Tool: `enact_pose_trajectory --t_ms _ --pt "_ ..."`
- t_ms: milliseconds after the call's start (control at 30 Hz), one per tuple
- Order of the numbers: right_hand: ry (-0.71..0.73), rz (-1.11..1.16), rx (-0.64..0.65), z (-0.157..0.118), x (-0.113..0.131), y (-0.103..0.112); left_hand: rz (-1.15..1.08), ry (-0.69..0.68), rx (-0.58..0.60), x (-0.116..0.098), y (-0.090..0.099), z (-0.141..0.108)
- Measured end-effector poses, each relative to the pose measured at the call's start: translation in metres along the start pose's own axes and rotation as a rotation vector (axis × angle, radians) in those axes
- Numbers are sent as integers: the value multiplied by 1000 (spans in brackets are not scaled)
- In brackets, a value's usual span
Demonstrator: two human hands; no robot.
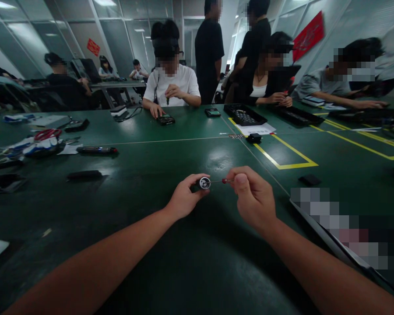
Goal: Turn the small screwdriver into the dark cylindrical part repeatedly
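My left hand [183,197] is closed round a small dark cylinder [205,183] with a silver rim, its round end turned toward me. Pinched in my right hand [256,197] is a thin screwdriver [224,180] with a slim metal shaft and a red collar. The shaft points left, and its tip meets the cylinder's open end; how deep it goes I cannot tell. Most of the screwdriver's handle is hidden by my fingers. Both hands are above the green table [144,205].
A dark pen-shaped tool [97,150] and a black piece [84,175] lie to the left, with red cable [47,134] behind. At right are a small black block [310,180] and yellow tape [297,166]. Across the table a person [172,83] works near black trays [244,114].
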State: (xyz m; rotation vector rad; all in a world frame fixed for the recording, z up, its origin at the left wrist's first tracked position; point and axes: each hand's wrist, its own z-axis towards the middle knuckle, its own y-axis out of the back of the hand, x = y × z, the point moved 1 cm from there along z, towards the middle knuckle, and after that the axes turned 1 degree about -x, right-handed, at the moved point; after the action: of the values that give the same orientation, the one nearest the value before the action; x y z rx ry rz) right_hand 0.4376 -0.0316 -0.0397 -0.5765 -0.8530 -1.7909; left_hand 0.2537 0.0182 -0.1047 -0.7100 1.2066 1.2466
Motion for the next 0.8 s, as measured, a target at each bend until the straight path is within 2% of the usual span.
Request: enact_pose_trajectory --t_ms 233,400,633,800 --pt "-42 -51 -76 1 -1 -1 2 9 -24 3 0 1" --pt "-47 -44 -84 3 -7 -1 45 20 -44 -5 -1 0" --pt "-101 -129 -65 3 -3 -1 182 -82 -81 -16 1 -3" --pt "-4 -152 -84 0 -3 -2 246 -139 -82 -15 4 -1"
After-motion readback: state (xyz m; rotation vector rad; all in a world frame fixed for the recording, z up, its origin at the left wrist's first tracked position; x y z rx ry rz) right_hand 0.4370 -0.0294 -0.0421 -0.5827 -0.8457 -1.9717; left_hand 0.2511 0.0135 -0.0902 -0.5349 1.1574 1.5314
